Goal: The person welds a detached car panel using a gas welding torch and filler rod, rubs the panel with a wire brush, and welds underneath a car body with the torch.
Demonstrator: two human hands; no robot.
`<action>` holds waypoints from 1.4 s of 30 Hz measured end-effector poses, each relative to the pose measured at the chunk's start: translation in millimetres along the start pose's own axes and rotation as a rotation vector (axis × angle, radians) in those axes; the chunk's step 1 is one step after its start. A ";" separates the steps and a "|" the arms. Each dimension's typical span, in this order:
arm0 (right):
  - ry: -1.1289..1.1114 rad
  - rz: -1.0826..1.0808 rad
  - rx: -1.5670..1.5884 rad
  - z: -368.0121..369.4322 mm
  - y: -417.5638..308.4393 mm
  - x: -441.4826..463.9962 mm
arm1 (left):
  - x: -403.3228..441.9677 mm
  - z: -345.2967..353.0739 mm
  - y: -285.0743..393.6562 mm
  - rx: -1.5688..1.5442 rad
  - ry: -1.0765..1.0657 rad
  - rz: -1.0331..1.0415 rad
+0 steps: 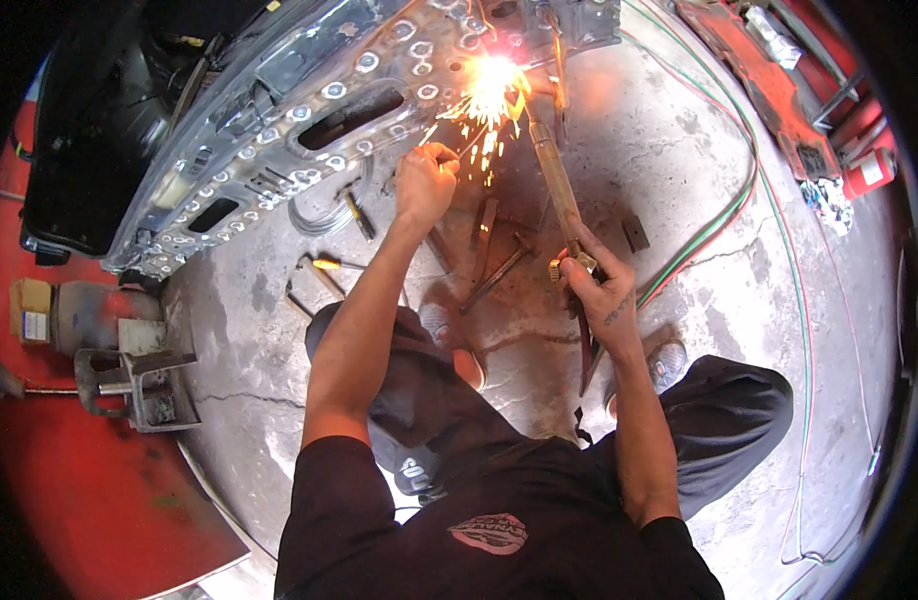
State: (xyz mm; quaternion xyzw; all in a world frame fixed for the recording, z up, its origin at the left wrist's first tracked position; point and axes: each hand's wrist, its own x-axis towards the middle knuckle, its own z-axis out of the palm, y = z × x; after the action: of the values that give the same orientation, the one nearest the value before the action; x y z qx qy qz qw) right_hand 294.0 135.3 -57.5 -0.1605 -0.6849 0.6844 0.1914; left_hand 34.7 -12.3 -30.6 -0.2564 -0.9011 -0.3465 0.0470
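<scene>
My right hand (601,287) is closed around the handle of a brass gas torch (553,170), its fingers near the valve knob. The torch's tip points up at a bright flame (494,82), and orange sparks fall from it. Where the flame burns, it meets a grey metal car panel (384,75) with many round spot marks and slots. My left hand (426,182) is closed in a pinch just below and left of the sparks. A thin welding rod (469,148) appears to run from its fingers toward the flame; glare partly hides it.
A wire coil (317,212), a hammer (359,215) and several metal pieces lie on the concrete floor (244,350). Green and red hoses (714,215) run along the right. A metal bracket (144,380) sits by the red surface (99,490) at left. A red bottle (867,174) stands far right.
</scene>
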 end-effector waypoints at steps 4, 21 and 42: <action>-0.002 -0.017 -0.012 0.1 2.4 0.4 | 2.0 2.1 -3.4 -0.024 -0.005 0.009; 0.030 0.012 0.041 1.4 -0.1 0.3 | 5.0 6.6 -5.2 -0.045 -0.008 0.001; -0.007 -0.036 0.005 1.4 2.9 1.4 | 3.2 2.9 -1.2 -0.041 0.011 0.009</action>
State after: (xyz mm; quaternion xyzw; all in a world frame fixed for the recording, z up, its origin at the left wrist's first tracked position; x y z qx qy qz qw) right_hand 292.0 134.8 -60.4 -0.1451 -0.6865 0.6833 0.2018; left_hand 31.6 -9.9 -32.6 -0.2596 -0.8923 -0.3661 0.0481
